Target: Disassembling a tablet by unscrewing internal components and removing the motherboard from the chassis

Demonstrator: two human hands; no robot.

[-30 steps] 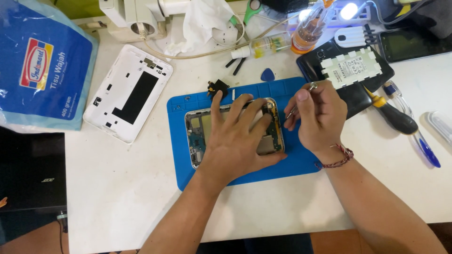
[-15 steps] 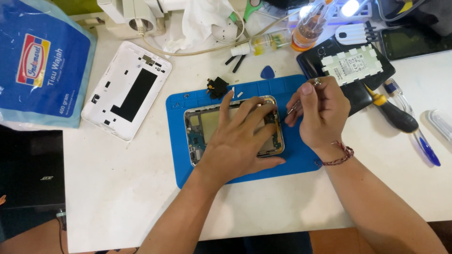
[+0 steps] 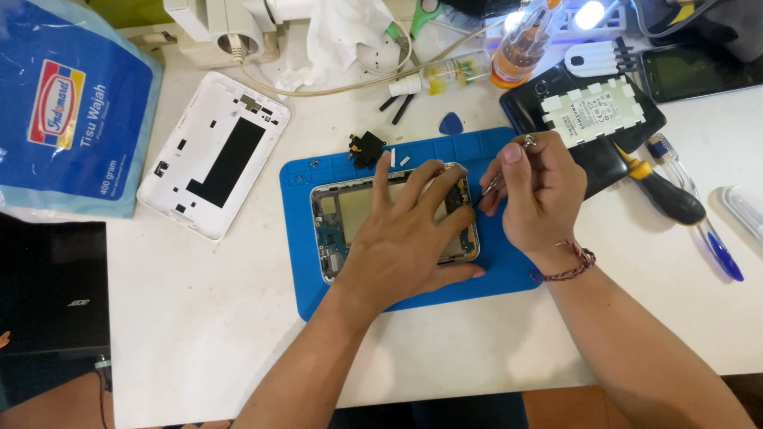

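Opened tablet (image 3: 342, 214) under left fingers (image 3: 433, 179)

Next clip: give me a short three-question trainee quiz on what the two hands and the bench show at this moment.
1. True or false: the left hand lies flat on the opened tablet, which sits on the blue mat.
2. What does the right hand pinch?
A. a thin metal tool
B. the black-handled screwdriver
C. the blue pick
3. Fill in: the white back cover lies on the white table, off the mat, on the person's ______ side.

Key: 1 true; 2 A; 3 left.
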